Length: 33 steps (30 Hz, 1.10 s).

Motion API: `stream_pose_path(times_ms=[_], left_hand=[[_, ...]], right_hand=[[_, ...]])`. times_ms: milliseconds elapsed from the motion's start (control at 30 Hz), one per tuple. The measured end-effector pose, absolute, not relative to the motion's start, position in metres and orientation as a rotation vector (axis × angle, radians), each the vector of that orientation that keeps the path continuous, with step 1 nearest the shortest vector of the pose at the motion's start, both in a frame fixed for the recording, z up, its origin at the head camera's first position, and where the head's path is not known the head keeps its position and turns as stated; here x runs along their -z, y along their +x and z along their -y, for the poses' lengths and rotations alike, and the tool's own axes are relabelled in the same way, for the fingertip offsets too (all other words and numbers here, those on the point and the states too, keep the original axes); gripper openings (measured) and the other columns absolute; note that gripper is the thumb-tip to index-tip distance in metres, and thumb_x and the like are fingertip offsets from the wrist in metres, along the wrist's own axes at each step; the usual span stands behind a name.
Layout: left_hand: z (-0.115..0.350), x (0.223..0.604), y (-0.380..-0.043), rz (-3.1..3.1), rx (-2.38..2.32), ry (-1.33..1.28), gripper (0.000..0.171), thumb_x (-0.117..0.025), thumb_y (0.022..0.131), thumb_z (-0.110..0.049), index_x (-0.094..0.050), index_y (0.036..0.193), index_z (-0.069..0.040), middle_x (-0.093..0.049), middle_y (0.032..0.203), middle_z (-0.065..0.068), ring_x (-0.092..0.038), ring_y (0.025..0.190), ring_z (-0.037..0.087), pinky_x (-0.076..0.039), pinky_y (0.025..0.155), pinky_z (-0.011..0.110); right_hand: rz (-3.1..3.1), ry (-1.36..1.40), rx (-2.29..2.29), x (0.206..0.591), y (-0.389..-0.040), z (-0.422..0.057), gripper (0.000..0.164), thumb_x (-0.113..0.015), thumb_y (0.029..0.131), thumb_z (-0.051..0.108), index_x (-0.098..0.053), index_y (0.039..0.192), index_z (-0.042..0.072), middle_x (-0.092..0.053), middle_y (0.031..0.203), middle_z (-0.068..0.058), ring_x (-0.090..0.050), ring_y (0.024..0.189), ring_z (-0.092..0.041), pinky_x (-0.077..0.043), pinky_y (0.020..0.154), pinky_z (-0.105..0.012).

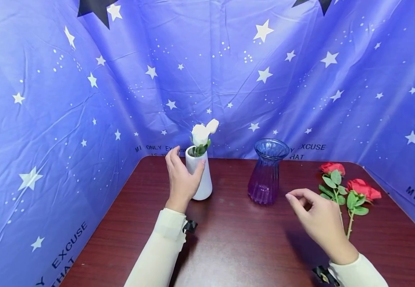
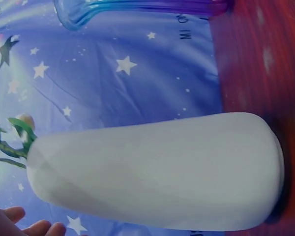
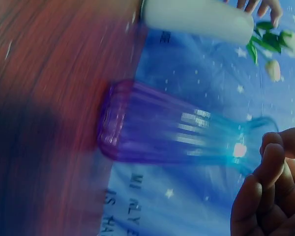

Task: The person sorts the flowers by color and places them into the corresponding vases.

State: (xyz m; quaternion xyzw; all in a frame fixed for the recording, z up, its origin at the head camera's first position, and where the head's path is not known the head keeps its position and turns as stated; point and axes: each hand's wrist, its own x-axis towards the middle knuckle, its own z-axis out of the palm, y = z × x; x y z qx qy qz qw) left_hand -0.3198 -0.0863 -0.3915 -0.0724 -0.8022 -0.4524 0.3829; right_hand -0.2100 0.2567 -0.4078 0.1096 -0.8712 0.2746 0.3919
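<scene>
My left hand [image 1: 182, 175] is at the upper part of a white vase [image 1: 201, 183], its thumb in front and its fingers spread along the left side. White roses [image 1: 201, 134] with green leaves stand in this vase; their stems are hidden inside. In the left wrist view the fingertips [image 2: 39, 228] show beside the narrow end of the vase. My right hand [image 1: 318, 219] hovers over the table, fingers loosely bent and thumb near the index tip, holding nothing. Left of it stands a ribbed glass vase [image 1: 264, 175], blue above and purple below.
Two red roses [image 1: 363, 189] with green leaves lie on the right of the dark red wooden table [image 1: 236, 243], partly behind my right hand. A blue star-printed cloth [image 1: 211, 79] hangs along the back and both sides of the table.
</scene>
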Motion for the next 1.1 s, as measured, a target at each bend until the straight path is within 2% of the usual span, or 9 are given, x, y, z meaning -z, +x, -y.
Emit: stream_pose_path(times_ms=[233,367,500,667,800,1000,1100], left_hand=[[0.080,0.383,-0.313,1.932,1.113,-0.214,0.077,-0.077,0.082,-0.041,-0.043,0.138,-0.001,-0.042,0.140,0.017,-0.044,0.131,0.030,-0.036,0.114,0.044],[0.080,0.378,-0.308,1.863,1.120,-0.216,0.063,-0.078,0.080,-0.034,-0.046,0.123,0.000,-0.046,0.125,0.017,-0.049,0.118,0.029,-0.041,0.105,0.040],[0.077,0.372,-0.301,1.807,1.081,-0.229,0.057,-0.079,0.079,-0.034,-0.048,0.114,0.000,-0.048,0.116,0.015,-0.051,0.108,0.027,-0.044,0.096,0.037],[0.066,0.359,-0.288,1.712,0.925,-0.342,0.060,-0.079,0.079,-0.035,-0.050,0.116,0.002,-0.051,0.118,0.018,-0.051,0.113,0.031,-0.043,0.099,0.041],[0.052,0.348,-0.278,1.651,0.884,-0.471,0.064,-0.081,0.079,-0.033,-0.050,0.122,0.003,-0.052,0.121,0.020,-0.050,0.117,0.034,-0.042,0.103,0.045],[0.031,0.337,-0.272,1.691,0.907,-0.607,0.058,-0.079,0.082,-0.032,-0.053,0.122,0.002,-0.055,0.120,0.017,-0.052,0.117,0.032,-0.042,0.105,0.043],[0.020,0.336,-0.274,1.767,0.909,-0.643,0.056,-0.077,0.084,-0.035,-0.054,0.122,0.000,-0.057,0.119,0.014,-0.053,0.117,0.030,-0.042,0.105,0.042]], right_hand=[[2.219,0.077,-0.768,0.418,-0.209,-0.282,0.008,-0.083,0.088,0.025,-0.076,0.086,0.024,-0.056,0.059,0.015,-0.040,0.047,0.003,-0.031,0.051,-0.020],[2.228,-0.029,-0.853,0.426,-0.210,-0.296,0.008,-0.082,0.089,0.027,-0.077,0.087,0.021,-0.063,0.059,0.012,-0.046,0.049,0.002,-0.033,0.054,-0.019],[2.236,-0.114,-0.897,0.429,-0.211,-0.308,0.010,-0.081,0.090,0.028,-0.079,0.090,0.018,-0.068,0.060,0.011,-0.053,0.052,0.004,-0.034,0.055,-0.017],[2.249,-0.244,-0.888,0.426,-0.211,-0.320,0.014,-0.079,0.092,0.034,-0.079,0.090,0.020,-0.069,0.062,0.016,-0.054,0.054,0.007,-0.035,0.060,-0.015],[2.249,-0.271,-0.889,0.424,-0.210,-0.327,0.016,-0.077,0.092,0.036,-0.079,0.091,0.020,-0.069,0.063,0.018,-0.054,0.054,0.008,-0.035,0.059,-0.017],[2.251,-0.323,-0.943,0.425,-0.207,-0.333,0.019,-0.074,0.094,0.036,-0.080,0.095,0.018,-0.071,0.064,0.015,-0.058,0.053,0.010,-0.037,0.057,-0.018],[2.246,-0.360,-0.958,0.428,-0.206,-0.337,0.021,-0.074,0.094,0.037,-0.080,0.096,0.018,-0.069,0.063,0.019,-0.058,0.052,0.010,-0.037,0.057,-0.018]])
